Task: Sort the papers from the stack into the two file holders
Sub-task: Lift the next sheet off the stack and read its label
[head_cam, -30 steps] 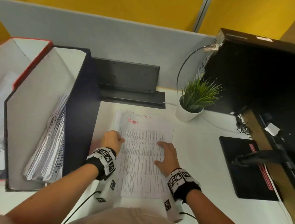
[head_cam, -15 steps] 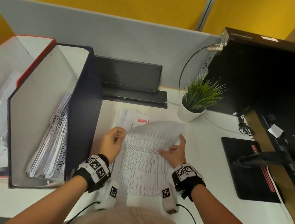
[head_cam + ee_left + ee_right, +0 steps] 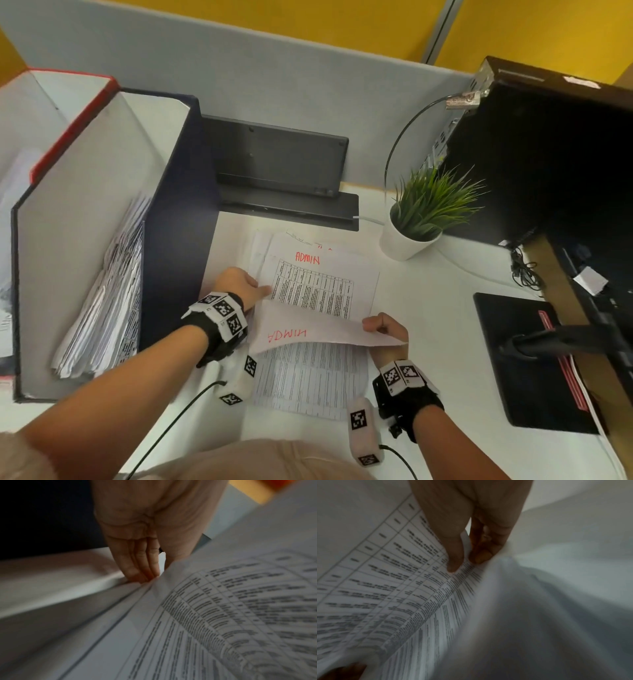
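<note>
The right hand pinches the far edge of the top sheet between thumb and curled fingers and folds it back toward the person, which bares the red "ADMIN" heading on the next page of the stack on the desk. The left hand, fingers straight and holding nothing, presses the stack's left edge, probably so the remaining papers do not slide. The two file holders, dark blue and red-edged, stand just left of the stack, and the blue one already contains papers.
</note>
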`<act>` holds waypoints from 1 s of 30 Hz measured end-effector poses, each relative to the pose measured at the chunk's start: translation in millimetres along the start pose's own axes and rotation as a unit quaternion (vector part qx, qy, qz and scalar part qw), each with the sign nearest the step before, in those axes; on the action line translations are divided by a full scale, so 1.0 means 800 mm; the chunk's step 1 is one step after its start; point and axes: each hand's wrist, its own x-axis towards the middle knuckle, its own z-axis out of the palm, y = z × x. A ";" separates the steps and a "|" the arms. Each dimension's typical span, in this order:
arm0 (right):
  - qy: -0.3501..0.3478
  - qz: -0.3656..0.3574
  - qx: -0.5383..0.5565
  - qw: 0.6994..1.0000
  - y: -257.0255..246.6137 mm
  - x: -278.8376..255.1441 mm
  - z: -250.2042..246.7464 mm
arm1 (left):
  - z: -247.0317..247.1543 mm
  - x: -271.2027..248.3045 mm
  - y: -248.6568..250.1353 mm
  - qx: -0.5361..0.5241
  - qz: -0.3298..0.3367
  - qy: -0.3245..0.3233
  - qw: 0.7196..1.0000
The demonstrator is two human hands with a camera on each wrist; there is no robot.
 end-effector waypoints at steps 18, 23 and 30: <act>0.031 -0.120 -0.276 0.953 0.000 0.003 -0.005 | 0.025 -0.035 -0.012 -0.130 0.249 0.117 0.953; 0.035 -0.140 -0.192 0.971 -0.012 -0.001 -0.004 | 0.022 -0.042 -0.012 -0.277 0.162 0.033 0.947; -0.016 -0.146 -0.255 0.956 -0.011 0.003 -0.009 | 0.010 -0.035 0.000 -0.358 0.073 -0.044 0.930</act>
